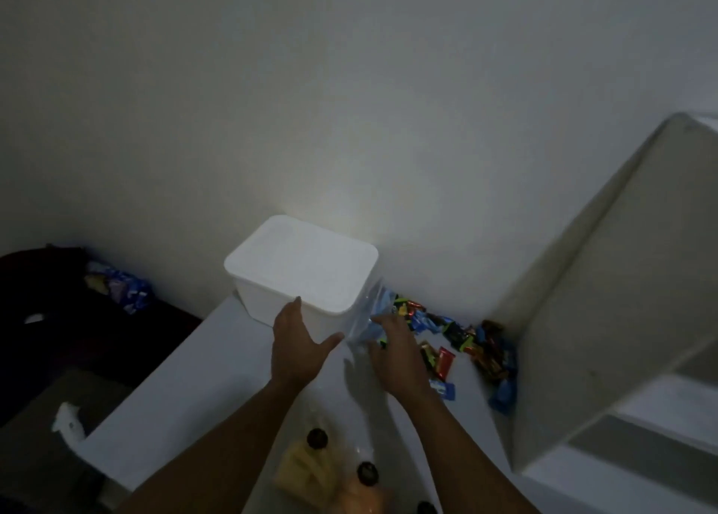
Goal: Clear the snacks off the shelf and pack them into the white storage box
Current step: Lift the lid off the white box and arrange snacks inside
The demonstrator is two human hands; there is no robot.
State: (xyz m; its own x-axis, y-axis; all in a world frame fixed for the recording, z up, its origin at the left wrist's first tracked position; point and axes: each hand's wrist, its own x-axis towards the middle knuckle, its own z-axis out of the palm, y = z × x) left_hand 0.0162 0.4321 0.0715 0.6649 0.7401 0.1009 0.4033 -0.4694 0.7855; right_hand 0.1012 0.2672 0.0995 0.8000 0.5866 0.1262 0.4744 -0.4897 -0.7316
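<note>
White plastic storage box (pixel 301 270), lid on, stands on the white shelf top (pixel 186 377) against the wall. Left hand (pixel 297 348) rests against its near side, fingers spread wide. Just beside the box, right hand (pixel 396 352) curls its fingers around a clear plastic bag (pixel 365 319) of blue-wrapped snacks. More wrapped snacks (pixel 470 348) lie scattered to the right, near a white cabinet (pixel 606 299).

A dim room in a home: a plain pale wall (pixel 349 105), a white desk (pixel 186 377) scattered with wrapped snacks (pixel 458 342), drink bottles (pixel 318 439) at its near edge, and a white shelf unit (pixel 621 299) at right.
</note>
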